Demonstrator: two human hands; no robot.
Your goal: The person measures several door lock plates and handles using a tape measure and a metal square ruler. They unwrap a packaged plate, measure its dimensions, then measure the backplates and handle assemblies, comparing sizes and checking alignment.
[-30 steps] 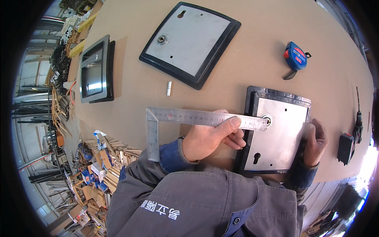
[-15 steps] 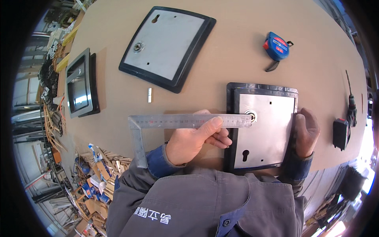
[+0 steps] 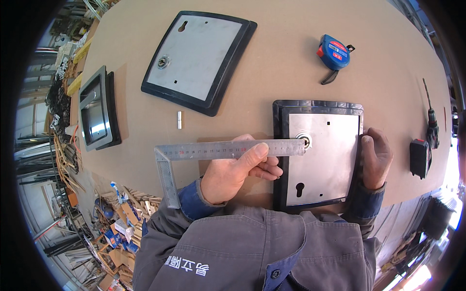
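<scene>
A steel try square (image 3: 194, 150) is gripped in my left hand (image 3: 233, 169), thumb on top of its blade. The blade's end lies over the round lock fitting (image 3: 304, 141) of a metal lock plate with a black frame (image 3: 324, 160). That plate has a keyhole-shaped cutout (image 3: 300, 189) near its lower left and two small square holes. My right hand (image 3: 376, 157) rests with curled fingers against the plate's right edge. The square's short arm (image 3: 168, 184) hangs down by my left sleeve.
A second framed plate (image 3: 197, 57) lies farther off to the left, with a small metal cylinder (image 3: 180, 120) below it. A recessed metal handle tray (image 3: 97, 111) sits at far left. A blue tape measure (image 3: 335, 52) and a cordless drill (image 3: 426, 150) lie to the right on the brown tabletop (image 3: 286, 58).
The view has shifted slightly, so the things on the table appear a little farther left. Both hands keep their places on the square and the plate.
</scene>
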